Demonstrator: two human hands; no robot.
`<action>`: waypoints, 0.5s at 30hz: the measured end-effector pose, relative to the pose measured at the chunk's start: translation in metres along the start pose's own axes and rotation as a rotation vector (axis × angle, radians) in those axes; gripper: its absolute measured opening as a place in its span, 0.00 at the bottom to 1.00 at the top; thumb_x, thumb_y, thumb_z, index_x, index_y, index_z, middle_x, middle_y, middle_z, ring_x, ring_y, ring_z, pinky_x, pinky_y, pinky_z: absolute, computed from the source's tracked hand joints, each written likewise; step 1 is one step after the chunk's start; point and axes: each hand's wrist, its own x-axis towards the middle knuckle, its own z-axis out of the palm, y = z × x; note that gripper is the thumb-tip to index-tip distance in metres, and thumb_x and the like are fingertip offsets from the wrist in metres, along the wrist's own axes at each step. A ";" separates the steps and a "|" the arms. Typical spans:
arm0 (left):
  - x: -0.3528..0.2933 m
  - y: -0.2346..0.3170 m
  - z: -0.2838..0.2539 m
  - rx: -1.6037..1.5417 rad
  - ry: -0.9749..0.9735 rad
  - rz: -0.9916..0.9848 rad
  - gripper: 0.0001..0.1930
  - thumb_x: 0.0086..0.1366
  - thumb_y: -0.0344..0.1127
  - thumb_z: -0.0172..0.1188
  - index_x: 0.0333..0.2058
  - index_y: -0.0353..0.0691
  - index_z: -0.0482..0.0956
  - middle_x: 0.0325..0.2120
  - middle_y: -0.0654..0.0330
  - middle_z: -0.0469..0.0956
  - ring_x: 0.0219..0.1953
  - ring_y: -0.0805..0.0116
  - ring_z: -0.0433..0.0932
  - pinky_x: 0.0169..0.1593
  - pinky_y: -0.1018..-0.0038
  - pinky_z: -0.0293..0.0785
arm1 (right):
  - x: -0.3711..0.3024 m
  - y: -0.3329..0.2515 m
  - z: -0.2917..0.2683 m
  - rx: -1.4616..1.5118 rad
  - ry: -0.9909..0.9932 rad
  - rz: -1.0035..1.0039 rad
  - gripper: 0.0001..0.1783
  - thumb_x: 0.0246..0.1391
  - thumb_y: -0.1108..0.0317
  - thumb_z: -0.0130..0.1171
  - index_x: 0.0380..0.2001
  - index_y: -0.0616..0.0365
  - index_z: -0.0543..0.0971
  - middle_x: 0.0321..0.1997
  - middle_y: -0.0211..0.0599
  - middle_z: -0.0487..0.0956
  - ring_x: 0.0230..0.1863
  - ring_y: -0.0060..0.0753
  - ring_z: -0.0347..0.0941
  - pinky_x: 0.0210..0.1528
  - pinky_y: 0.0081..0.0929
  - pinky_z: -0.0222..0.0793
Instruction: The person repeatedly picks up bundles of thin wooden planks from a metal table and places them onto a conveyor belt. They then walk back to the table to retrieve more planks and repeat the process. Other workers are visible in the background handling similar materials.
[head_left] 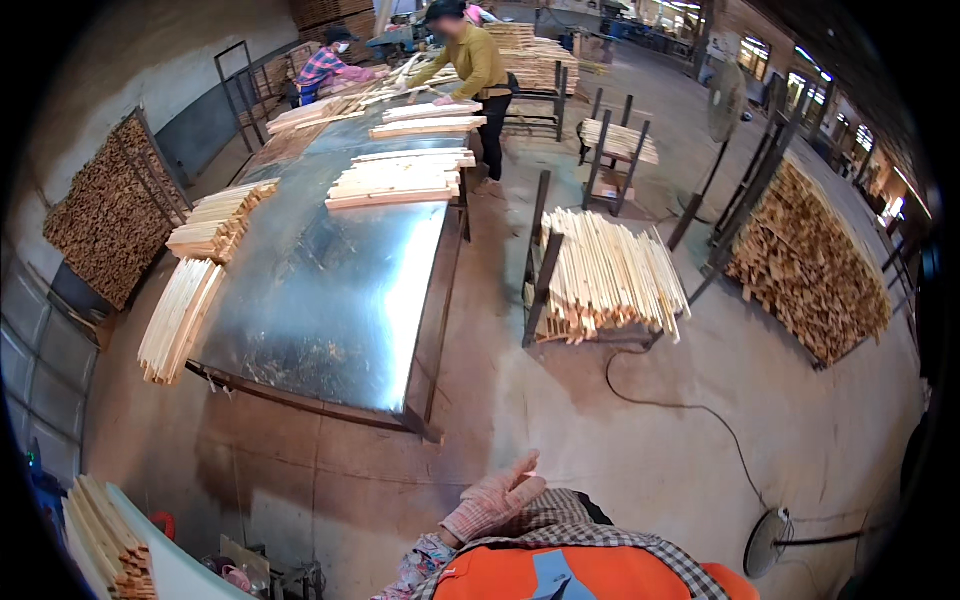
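My left hand (498, 497), in a pinkish knit work glove, is in front of my body near the lower edge. Its fingers are stretched out, some apart, and nothing shows in them. A patterned sleeve (425, 562) covers that forearm. My right hand does not show. Beyond the left hand stands a long table with a shiny metal top (310, 290), well out of its reach. Stacks of pale wooden strips lie on it: one stack (400, 180) at the right edge, another (180, 318) overhanging the left edge, with a further stack (222, 218) behind it.
A metal rack (605, 270) full of wooden strips stands right of the table. A black cable (690, 405) runs over the floor to a fan base (765, 543). Larger wood piles (805, 270) stand farther right. Two co-workers (470, 65) handle strips at the table's far end. More strips (105, 540) lie lower left.
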 end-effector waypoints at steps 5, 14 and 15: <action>0.046 0.040 -0.052 -0.011 0.274 -0.053 0.30 0.72 0.40 0.54 0.69 0.39 0.61 0.62 0.48 0.71 0.65 0.59 0.70 0.66 0.69 0.64 | 0.088 -0.191 -0.096 -0.140 0.027 -0.307 0.27 0.60 0.41 0.56 0.49 0.49 0.84 0.47 0.42 0.84 0.50 0.42 0.79 0.55 0.44 0.72; 0.154 -0.005 -0.162 0.145 0.563 0.063 0.21 0.70 0.38 0.56 0.61 0.44 0.69 0.49 0.53 0.79 0.52 0.57 0.80 0.52 0.69 0.75 | 0.069 -0.604 -0.089 -0.153 0.124 -1.078 0.31 0.64 0.49 0.57 0.65 0.51 0.72 0.63 0.46 0.77 0.60 0.48 0.75 0.59 0.35 0.70; 0.174 -0.009 -0.180 0.223 0.543 0.165 0.19 0.70 0.36 0.56 0.59 0.44 0.70 0.48 0.53 0.79 0.51 0.56 0.80 0.50 0.69 0.76 | 0.070 -0.618 -0.075 -0.062 0.064 -1.112 0.33 0.64 0.46 0.56 0.65 0.54 0.71 0.64 0.48 0.75 0.65 0.48 0.71 0.65 0.34 0.65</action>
